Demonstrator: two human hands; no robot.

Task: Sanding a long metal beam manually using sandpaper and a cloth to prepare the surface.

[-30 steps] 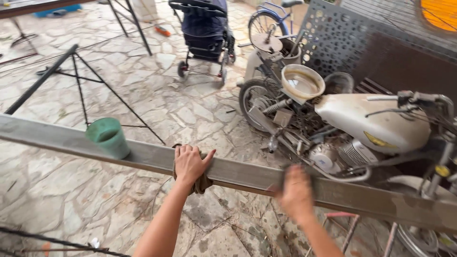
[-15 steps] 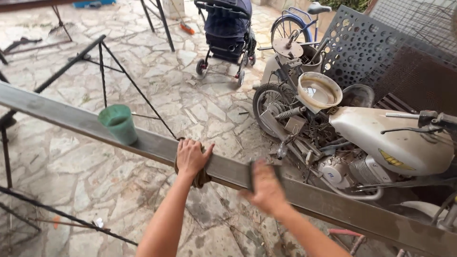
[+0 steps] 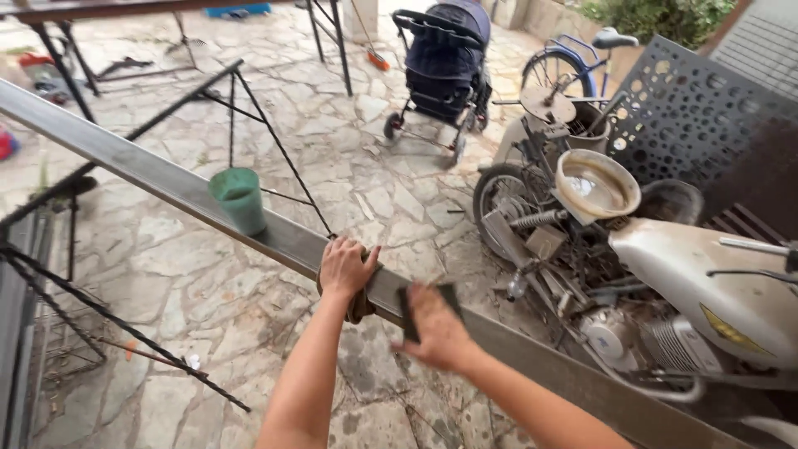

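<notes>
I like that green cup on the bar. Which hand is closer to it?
Left. The left hand grips the metal bar just right of the green cup; the right hand is farther along.

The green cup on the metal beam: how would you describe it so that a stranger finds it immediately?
A long grey metal beam crosses the stone yard diagonally. The green cup stands upright on it, apart from the left hand gripping the beam. It is the only green object on the beam.
</notes>
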